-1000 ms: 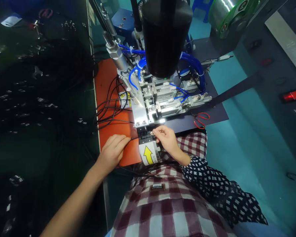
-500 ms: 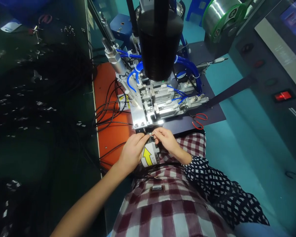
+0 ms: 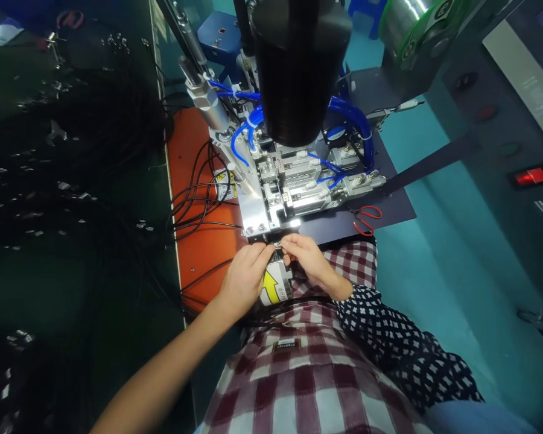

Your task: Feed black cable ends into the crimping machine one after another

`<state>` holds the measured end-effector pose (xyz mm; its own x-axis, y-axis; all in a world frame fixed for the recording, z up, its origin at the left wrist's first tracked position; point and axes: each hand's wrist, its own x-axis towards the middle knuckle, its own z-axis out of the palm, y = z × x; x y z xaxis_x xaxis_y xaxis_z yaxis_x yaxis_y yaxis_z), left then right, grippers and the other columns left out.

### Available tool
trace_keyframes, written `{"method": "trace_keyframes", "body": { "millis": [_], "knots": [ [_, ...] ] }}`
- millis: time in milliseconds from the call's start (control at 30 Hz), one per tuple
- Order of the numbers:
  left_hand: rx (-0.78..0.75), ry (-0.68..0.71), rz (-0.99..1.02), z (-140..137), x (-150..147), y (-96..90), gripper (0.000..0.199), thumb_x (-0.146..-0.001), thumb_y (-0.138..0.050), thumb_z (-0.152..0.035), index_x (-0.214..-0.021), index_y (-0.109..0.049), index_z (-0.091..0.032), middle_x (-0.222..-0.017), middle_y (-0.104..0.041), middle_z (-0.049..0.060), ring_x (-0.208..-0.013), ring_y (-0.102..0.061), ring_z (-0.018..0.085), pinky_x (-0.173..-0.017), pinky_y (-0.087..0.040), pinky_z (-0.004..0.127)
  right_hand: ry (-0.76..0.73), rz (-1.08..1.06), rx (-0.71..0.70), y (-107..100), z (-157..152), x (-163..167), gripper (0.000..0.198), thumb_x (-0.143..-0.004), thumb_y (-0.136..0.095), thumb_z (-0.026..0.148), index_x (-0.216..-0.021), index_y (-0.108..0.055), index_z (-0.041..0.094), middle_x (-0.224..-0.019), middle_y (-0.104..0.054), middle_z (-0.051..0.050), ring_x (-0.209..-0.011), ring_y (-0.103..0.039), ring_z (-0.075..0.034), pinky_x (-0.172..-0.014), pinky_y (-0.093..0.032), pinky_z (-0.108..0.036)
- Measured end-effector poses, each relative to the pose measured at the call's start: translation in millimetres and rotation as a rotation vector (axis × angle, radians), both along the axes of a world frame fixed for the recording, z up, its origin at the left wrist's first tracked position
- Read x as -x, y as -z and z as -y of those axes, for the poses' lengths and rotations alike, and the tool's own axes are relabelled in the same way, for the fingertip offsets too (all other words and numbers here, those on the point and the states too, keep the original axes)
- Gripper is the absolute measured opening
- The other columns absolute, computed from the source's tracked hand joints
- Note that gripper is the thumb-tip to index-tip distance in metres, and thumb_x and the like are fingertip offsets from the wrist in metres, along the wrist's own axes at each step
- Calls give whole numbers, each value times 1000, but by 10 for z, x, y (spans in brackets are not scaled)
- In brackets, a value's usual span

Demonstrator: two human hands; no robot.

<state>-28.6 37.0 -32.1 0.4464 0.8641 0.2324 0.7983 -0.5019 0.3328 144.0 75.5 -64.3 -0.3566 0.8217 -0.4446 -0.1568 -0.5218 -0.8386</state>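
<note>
My left hand (image 3: 245,276) is closed in a pinch, its thumb and index fingertip on a small shiny metal piece (image 3: 278,245). From the other side my right hand (image 3: 304,255) pinches at the same piece, its fingertips almost meeting the left ones. The piece is too small for me to tell its exact kind, and the fingers cover part of it. Both hands are just in front of the metal-and-blue-tube machine (image 3: 294,187). Beneath them sits a cylindrical motor housing with a yellow arrow label (image 3: 274,286).
Red-handled cutters (image 3: 366,219) lie on the dark plate at the right. Black cables (image 3: 203,202) loop over the orange base (image 3: 185,144). A solder wire spool (image 3: 416,24) stands back right. Overhead hangs a black cylinder (image 3: 298,78). Small metal parts are scattered over the dark table at left.
The camera view has shifted slightly. Both hands stay at the same place with their fingertips together on the small metal piece.
</note>
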Motion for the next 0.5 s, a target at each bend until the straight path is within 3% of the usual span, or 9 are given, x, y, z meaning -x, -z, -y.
{"method": "trace_keyframes", "body": {
  "millis": [233,367,433,500],
  "knots": [
    [-12,-6,-2,11,-2,11,32,-93,-38,-11,-116,-60,-6,-99,-64,15,-82,-51,23,-70,-49,34,3,61,-67,-36,-5,-15,15,-78,-64,32,-74,-59,18,-58,-55,4,-51,-52,-11,-54,-43,-27],
    [-13,-8,15,11,-3,17,33,-93,-37,-11,-116,-60,-8,-100,-64,15,-82,-51,22,-70,-48,34,36,144,-199,-24,15,7,13,-79,-65,32,-80,-60,19,-66,-58,2,-55,-54,-12,-55,-44,-26],
    [-10,-8,17,12,1,20,32,-93,-38,-12,-117,-60,-8,-100,-64,15,-82,-51,22,-71,-47,34,34,92,-165,-10,23,15,14,-80,-64,33,-80,-59,20,-62,-57,3,-54,-53,-12,-55,-45,-27],
    [-11,-5,19,13,6,25,32,-93,-39,-12,-117,-60,-8,-100,-64,14,-82,-51,22,-72,-47,33,17,-14,-38,-4,27,22,16,-79,-63,35,-78,-59,20,-57,-54,4,-52,-52,-12,-54,-44,-26]
  ]
}}
